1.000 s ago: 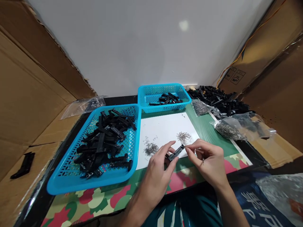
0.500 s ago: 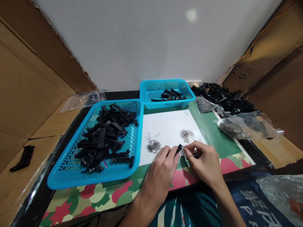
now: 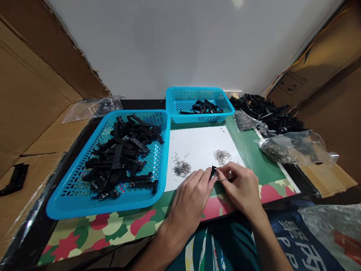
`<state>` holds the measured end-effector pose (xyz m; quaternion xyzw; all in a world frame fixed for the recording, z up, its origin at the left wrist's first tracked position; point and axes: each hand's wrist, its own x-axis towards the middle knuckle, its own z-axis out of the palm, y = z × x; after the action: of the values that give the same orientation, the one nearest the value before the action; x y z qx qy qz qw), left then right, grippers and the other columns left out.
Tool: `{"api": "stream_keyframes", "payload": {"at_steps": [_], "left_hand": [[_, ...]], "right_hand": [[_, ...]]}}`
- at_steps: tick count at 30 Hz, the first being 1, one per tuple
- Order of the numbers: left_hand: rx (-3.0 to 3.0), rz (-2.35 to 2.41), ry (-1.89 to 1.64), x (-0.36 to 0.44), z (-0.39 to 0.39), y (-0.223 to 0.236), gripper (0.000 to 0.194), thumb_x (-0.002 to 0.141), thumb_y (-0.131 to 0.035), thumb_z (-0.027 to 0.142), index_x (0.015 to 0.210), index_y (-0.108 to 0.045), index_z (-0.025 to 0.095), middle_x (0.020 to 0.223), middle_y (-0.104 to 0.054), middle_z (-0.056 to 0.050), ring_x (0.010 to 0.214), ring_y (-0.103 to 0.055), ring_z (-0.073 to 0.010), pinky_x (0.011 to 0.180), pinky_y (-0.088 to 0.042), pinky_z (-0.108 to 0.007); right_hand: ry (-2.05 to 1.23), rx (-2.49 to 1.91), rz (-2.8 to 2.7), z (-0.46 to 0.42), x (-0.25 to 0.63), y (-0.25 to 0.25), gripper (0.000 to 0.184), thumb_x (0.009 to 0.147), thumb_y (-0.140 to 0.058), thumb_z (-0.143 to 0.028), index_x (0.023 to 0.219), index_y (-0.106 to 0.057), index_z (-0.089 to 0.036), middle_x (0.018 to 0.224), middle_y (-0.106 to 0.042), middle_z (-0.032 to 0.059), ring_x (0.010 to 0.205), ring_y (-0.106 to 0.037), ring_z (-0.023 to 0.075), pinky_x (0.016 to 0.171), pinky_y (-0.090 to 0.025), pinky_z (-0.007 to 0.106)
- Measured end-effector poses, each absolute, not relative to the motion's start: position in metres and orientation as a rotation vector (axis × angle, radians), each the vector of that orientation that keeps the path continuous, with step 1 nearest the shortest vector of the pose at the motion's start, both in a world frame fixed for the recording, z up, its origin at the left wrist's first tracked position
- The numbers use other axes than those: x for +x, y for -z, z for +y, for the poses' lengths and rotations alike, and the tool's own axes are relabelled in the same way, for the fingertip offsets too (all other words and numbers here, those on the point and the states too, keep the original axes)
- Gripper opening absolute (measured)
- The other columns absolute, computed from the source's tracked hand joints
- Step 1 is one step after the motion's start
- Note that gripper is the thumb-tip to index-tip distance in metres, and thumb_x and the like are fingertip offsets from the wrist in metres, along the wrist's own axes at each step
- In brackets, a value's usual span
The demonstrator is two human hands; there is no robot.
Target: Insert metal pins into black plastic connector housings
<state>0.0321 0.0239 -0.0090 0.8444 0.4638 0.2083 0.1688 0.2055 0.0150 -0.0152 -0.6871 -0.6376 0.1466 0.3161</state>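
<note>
- head view: the lap [image 3: 231, 250] is nearest, below the sheet [image 3: 200, 141].
- mat [image 3: 113, 229]: under the sheet, green with a patterned near border.
- left hand [image 3: 193, 192]: at the sheet's near edge, fingers bent close together, thumb and fingers pinching a part.
- part [image 3: 213, 171]: black, over the sheet's near edge, one end showing beyond the left fingers, the rest hidden by them.
- right hand [image 3: 239, 186]: at the sheet's near right corner, thumb and forefinger drawn together beside the part, a thin rod [image 3: 224, 179] held in the fingers; whether the tips also pinch something is too small to tell.
- dark pile [image 3: 182, 169] and brown pile [image 3: 222, 156]: small bent wires, on the sheet's left and right.
- big basket [image 3: 107, 211]: blue, left of the sheet, holding black parts.
- two bags [image 3: 276, 150] of wires: right of the sheet.
- small basket [image 3: 203, 119]: blue, beyond the sheet, holding fewer parts.
- heap [image 3: 267, 113] of black pieces: beyond the sheet, to its right.
- wall [image 3: 183, 49]: white, farthest behind the sheet.
</note>
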Motion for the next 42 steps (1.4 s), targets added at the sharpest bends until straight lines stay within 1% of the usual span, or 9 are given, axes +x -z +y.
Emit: {"api": "stream_keyframes", "payload": {"at_steps": [7, 12, 18, 23, 26, 31, 34, 37, 42], "left_hand": [[2.416, 1.318, -0.661, 0.034, 0.025, 0.009, 0.035, 0.115, -0.037, 0.038, 0.119, -0.066, 0.018, 0.093, -0.072, -0.006, 0.084, -0.072, -0.0246, 0.07, -0.052, -0.036], [2.471, 1.344, -0.641, 0.036, 0.025, 0.009, 0.036, 0.116, -0.036, 0.035, 0.122, -0.065, 0.016, 0.097, -0.075, -0.009, 0.086, -0.072, -0.0251, 0.073, -0.054, -0.037], [2.527, 1.405, -0.622, 0.037, 0.027, 0.013, 0.034, 0.115, -0.038, 0.033, 0.119, -0.067, 0.016, 0.1, -0.077, -0.012, 0.089, -0.073, -0.0263, 0.077, -0.056, -0.038], [2.536, 1.389, -0.606, 0.034, 0.025, 0.014, 0.023, 0.112, -0.049, 0.03, 0.123, -0.064, 0.017, 0.105, -0.076, -0.011, 0.095, -0.073, -0.0285, 0.079, -0.056, -0.039], [2.516, 1.401, -0.61, 0.034, 0.025, 0.014, 0.014, 0.108, -0.058, 0.024, 0.119, -0.065, 0.018, 0.104, -0.076, -0.009, 0.094, -0.073, -0.0284, 0.079, -0.056, -0.038], [2.48, 1.42, -0.634, 0.035, 0.026, 0.015, 0.012, 0.108, -0.059, 0.023, 0.116, -0.066, 0.018, 0.101, -0.077, -0.009, 0.09, -0.074, -0.0278, 0.076, -0.056, -0.038], [2.507, 1.416, -0.646, 0.036, 0.026, 0.016, 0.012, 0.107, -0.06, 0.022, 0.116, -0.066, 0.018, 0.102, -0.077, -0.009, 0.091, -0.074, -0.0278, 0.077, -0.057, -0.038], [2.534, 1.399, -0.658, 0.036, 0.025, 0.017, 0.014, 0.106, -0.061, 0.02, 0.119, -0.066, 0.017, 0.103, -0.077, -0.01, 0.091, -0.075, -0.0283, 0.077, -0.058, -0.04], [2.558, 1.39, -0.67, 0.035, 0.025, 0.017, 0.02, 0.104, -0.064, 0.019, 0.124, -0.065, 0.014, 0.102, -0.077, -0.009, 0.091, -0.075, -0.0284, 0.076, -0.059, -0.041]], "right_hand": [[-0.338, -1.835, -1.719, 0.018, 0.204, 0.015, 0.022, 0.1, -0.065, -0.036, 0.084, -0.073, -0.024, 0.075, -0.073, 0.0006, 0.064, -0.062, 0.0169, 0.061, -0.034, 0.029], [-0.333, -1.827, -1.772, 0.019, 0.204, 0.012, 0.021, 0.101, -0.062, -0.035, 0.085, -0.07, -0.023, 0.078, -0.074, 0.0008, 0.067, -0.063, 0.0178, 0.062, -0.032, 0.03], [-0.438, -1.779, -1.888, 0.031, 0.208, -0.002, 0.015, 0.094, -0.064, -0.024, 0.08, -0.067, -0.024, 0.073, -0.069, -0.0014, 0.065, -0.059, 0.0168, 0.062, -0.032, 0.029], [-0.555, -1.717, -1.978, 0.036, 0.218, -0.009, 0.016, 0.097, -0.063, -0.018, 0.087, -0.075, -0.023, 0.083, -0.073, 0.0014, 0.074, -0.065, 0.0186, 0.067, -0.037, 0.03], [-0.664, -1.654, -2.013, 0.034, 0.226, -0.011, 0.018, 0.1, -0.063, -0.019, 0.093, -0.08, -0.023, 0.089, -0.073, 0.0035, 0.078, -0.066, 0.0192, 0.07, -0.042, 0.031], [-0.69, -1.585, -1.904, 0.027, 0.235, -0.013, 0.021, 0.103, -0.061, -0.019, 0.107, -0.082, -0.021, 0.092, -0.07, 0.0049, 0.075, -0.064, 0.0181, 0.07, -0.047, 0.031], [-0.581, -1.522, -1.791, 0.025, 0.235, -0.014, 0.025, 0.106, -0.058, -0.022, 0.113, -0.082, -0.024, 0.106, -0.072, 0.0082, 0.09, -0.068, 0.0209, 0.079, -0.052, 0.034], [-0.455, -1.452, -1.706, 0.025, 0.23, -0.011, 0.021, 0.103, -0.065, -0.026, 0.109, -0.085, -0.027, 0.119, -0.073, 0.0099, 0.105, -0.07, 0.0245, 0.089, -0.056, 0.039], [-0.565, -1.439, -1.203, 0.028, 0.211, 0.003, 0.005, 0.089, -0.083, -0.028, 0.089, -0.084, -0.022, 0.087, -0.082, 0.0044, 0.077, -0.078, 0.0219, 0.074, -0.063, 0.034]]}}
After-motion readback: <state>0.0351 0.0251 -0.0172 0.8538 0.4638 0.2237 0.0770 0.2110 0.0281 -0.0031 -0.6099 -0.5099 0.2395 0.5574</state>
